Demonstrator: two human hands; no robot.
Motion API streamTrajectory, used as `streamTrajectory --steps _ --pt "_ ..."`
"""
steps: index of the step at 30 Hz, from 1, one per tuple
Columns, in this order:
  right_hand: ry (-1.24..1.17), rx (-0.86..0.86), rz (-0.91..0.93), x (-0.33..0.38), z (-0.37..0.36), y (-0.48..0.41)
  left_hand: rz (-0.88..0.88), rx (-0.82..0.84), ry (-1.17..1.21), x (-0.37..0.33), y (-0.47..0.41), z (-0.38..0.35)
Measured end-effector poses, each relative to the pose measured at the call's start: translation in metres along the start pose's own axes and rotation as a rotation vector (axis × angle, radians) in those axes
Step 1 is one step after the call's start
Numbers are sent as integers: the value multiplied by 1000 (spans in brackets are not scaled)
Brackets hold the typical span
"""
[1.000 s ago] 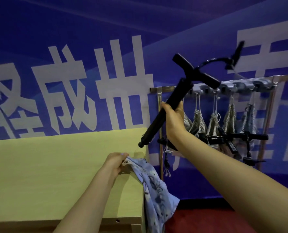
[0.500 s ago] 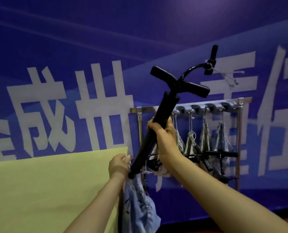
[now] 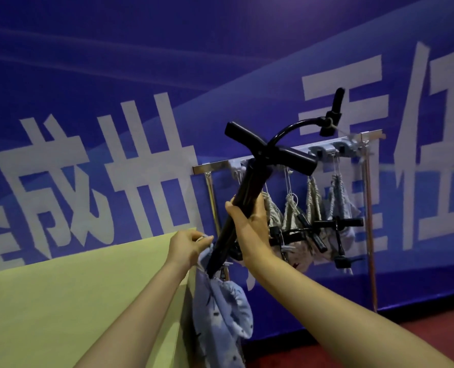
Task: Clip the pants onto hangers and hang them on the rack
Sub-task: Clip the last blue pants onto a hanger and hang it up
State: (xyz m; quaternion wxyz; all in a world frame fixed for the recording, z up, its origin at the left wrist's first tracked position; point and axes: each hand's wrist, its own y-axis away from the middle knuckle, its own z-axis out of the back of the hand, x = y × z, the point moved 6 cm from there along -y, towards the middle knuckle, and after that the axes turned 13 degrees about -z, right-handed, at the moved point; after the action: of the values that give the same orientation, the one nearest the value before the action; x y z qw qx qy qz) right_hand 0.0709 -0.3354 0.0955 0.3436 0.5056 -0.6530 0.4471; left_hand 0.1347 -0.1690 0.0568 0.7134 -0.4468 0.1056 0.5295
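Note:
My right hand [image 3: 249, 221] grips the long arm of a black cross-shaped hanger [image 3: 249, 181], held up tilted, its curved hook [image 3: 297, 126] pointing up and right in front of the rack. My left hand [image 3: 184, 247] pinches the waistband of light blue patterned pants [image 3: 220, 312], which hang down past the right edge of the yellow table [image 3: 74, 293]. The hanger's lower end reaches the pants' waistband just right of my left hand. Whether a clip grips the fabric is hidden.
A metal rack [image 3: 364, 197] stands against the blue banner wall [image 3: 141, 75], with several pants on black hangers [image 3: 324, 227] hung along its top rail. Red floor [image 3: 419, 338] shows at the lower right.
The pants have been pulled off the tabletop and now hang over its right edge. The hanger's lower end has come down to the waistband at my left hand; the view shifted right.

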Motion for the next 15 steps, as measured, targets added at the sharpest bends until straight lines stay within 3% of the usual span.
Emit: streamTrajectory --steps 8,15 --pt "57 16 29 4 -1 5 140 229 117 -2 11 -3" --pt "22 97 -1 3 -2 6 111 74 -298 18 14 5"
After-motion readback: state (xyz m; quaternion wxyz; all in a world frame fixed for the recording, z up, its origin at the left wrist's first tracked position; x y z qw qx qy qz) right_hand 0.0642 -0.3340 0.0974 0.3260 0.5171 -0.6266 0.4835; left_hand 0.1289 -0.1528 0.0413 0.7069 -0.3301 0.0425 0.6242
